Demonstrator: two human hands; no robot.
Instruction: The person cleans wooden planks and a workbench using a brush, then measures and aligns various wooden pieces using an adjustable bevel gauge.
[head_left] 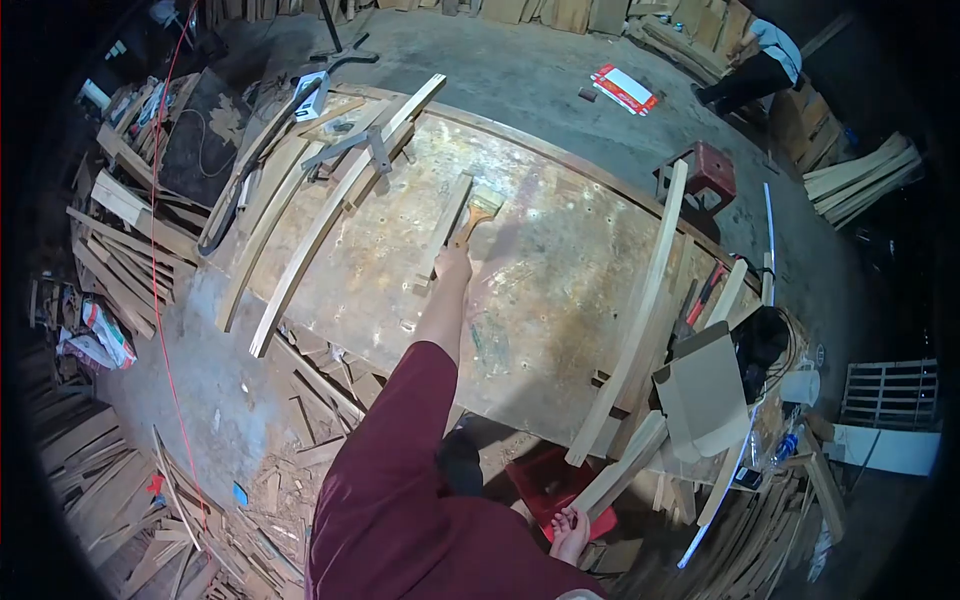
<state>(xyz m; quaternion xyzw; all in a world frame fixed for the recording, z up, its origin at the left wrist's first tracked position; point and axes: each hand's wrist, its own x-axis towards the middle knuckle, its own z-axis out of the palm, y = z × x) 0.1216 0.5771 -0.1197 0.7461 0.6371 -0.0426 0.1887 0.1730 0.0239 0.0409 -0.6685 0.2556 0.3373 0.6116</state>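
My left hand (454, 264) reaches across the worktable, closed around the handle of a paintbrush (470, 226). Pale bristles point away from me, over the tabletop. Just left of the brush lies a short wooden strip (446, 228). Low at the right, my right hand (570, 535) is closed on the near end of a wooden board (625, 465), which slants up to the table's right side. Part of its grip is hidden. A red plastic stool (535, 485) stands beneath, by my legs.
Curved wooden pieces (330, 225) lie along the worktable's left, another (640, 310) along its right. A cardboard box (700, 395) sits at the right corner. Scrap wood (285, 500) covers the floor. A person (765, 62) bends at the far right, beyond a dark red stool (708, 175).
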